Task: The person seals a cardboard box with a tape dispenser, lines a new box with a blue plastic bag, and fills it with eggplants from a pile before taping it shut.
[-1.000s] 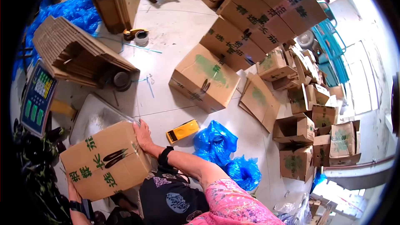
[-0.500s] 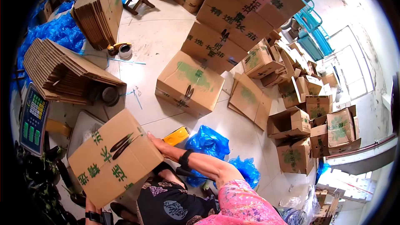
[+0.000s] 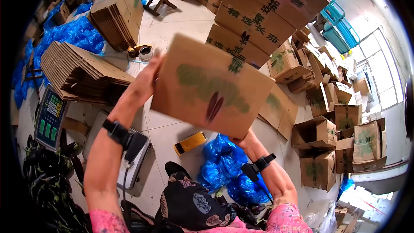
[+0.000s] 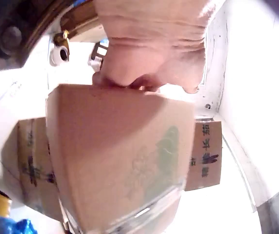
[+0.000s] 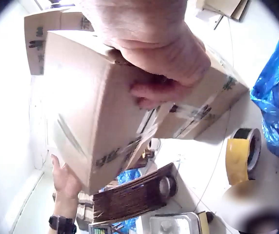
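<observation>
A taped cardboard box (image 3: 194, 103) with a green print and a picture of eggplants is held up in both hands, tilted, in the middle of the head view. My left hand (image 3: 147, 80) grips its upper left side. The right hand (image 3: 248, 142) holds the lower right edge, and the right wrist view shows its fingers (image 5: 151, 92) bent against the cardboard. Behind the held box, a stack of similar printed boxes (image 3: 276, 0) rises from the floor. The held box overlaps the lower part of that stack.
Floor scale (image 3: 140, 164) with its display (image 3: 51, 116) stands at left, beside a heap of eggplants (image 3: 47, 181). Flattened cartons (image 3: 82, 67) lean behind it. A yellow tape dispenser (image 3: 189, 143) and blue plastic bags (image 3: 222, 159) lie before me. Open boxes (image 3: 317, 131) pile up at right.
The box has left the scale area at lower left, risen, and moved right toward the stack. It has turned to show another face. Both hands have kept hold of it.
</observation>
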`<state>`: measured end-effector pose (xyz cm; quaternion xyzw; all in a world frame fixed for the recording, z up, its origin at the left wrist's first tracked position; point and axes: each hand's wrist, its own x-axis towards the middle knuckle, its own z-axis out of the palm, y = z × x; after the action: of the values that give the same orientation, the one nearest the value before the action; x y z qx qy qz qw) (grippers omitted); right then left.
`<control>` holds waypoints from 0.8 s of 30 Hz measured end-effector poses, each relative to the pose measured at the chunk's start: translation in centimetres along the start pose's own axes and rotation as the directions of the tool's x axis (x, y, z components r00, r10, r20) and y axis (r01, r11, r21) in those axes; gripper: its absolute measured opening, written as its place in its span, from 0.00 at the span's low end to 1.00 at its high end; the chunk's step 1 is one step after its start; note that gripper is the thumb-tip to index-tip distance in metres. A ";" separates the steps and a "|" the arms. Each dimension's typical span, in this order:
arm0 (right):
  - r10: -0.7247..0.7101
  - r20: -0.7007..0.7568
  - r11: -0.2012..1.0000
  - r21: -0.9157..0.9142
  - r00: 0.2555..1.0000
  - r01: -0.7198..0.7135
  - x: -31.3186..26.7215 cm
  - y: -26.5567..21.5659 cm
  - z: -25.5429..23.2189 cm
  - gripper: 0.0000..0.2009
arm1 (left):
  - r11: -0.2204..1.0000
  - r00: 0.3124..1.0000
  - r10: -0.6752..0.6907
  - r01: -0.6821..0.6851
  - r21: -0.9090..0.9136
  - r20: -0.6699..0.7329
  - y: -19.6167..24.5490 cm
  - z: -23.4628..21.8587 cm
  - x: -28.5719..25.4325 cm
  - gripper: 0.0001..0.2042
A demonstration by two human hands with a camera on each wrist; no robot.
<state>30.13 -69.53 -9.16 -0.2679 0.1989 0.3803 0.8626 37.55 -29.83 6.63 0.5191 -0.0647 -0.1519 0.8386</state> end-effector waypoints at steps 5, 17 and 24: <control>-0.409 -0.519 0.796 -0.605 0.750 0.015 -3.9 -0.3 4.2 0.35 | 0.722 0.991 0.090 0.005 0.692 -0.101 -3.7 2.4 4.5 0.38; -0.761 -0.063 0.216 -0.963 0.646 0.161 -2.2 -0.9 5.5 0.31 | 0.662 0.924 0.363 -0.163 0.732 -0.123 -9.4 0.8 7.3 0.38; -0.632 -0.226 0.517 -0.835 0.742 0.186 -3.2 4.1 6.2 0.44 | 0.272 0.707 0.684 -0.017 0.962 -0.181 -4.1 -2.0 0.6 0.21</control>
<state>25.85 -65.15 -3.81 -0.7379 0.1637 0.1180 0.6441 37.84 -30.01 2.06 0.8790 -0.0033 0.2786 0.3871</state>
